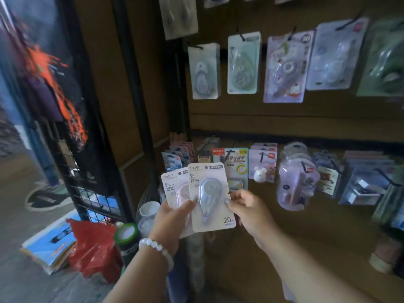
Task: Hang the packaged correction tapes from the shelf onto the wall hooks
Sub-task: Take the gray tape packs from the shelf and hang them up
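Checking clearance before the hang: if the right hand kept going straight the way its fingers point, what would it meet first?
The right hand points left, already pinching the front correction tape pack. Beyond that lies the left hand; depth is unclear.

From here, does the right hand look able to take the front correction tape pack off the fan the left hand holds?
Probably yes. The right hand already pinches the front pack's right edge, and nothing lies over that pack. The left hand grips it with the pack behind, so that thumb must ease first.
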{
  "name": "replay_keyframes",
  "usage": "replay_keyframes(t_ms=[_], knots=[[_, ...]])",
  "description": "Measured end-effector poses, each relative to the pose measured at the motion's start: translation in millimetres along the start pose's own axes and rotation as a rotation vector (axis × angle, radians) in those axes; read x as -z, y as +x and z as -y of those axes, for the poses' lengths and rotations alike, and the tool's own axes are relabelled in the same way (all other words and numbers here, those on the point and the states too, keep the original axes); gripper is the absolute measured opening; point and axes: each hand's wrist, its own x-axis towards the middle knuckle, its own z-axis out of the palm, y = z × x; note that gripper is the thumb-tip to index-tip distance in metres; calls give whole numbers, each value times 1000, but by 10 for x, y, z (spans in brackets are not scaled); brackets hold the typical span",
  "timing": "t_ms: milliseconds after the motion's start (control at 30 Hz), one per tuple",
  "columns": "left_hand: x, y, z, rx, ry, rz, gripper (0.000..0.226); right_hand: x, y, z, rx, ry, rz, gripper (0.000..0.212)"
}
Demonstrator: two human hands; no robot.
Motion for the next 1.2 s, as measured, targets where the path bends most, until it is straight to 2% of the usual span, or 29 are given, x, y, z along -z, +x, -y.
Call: replay_keyframes(t_ms=[133, 367, 567, 933, 1200], knots=[[127, 176, -486, -108, 17, -2, 27, -178, 202, 458, 72, -21, 49, 4], [242, 462, -1184, -302, -30, -23, 36, -431, 751, 1369, 311, -136, -87, 8], [365, 624, -1380, -377, -74, -95, 32, -631, 1272, 2074, 458, -195, -142, 17], [566, 800, -1423, -361, -67, -120, 34, -980, 1804, 2311, 455, -317, -202, 17], [656, 854, -1517, -376, -32, -114, 42, -1044, 1904, 2265, 473, -372, -337, 17]])
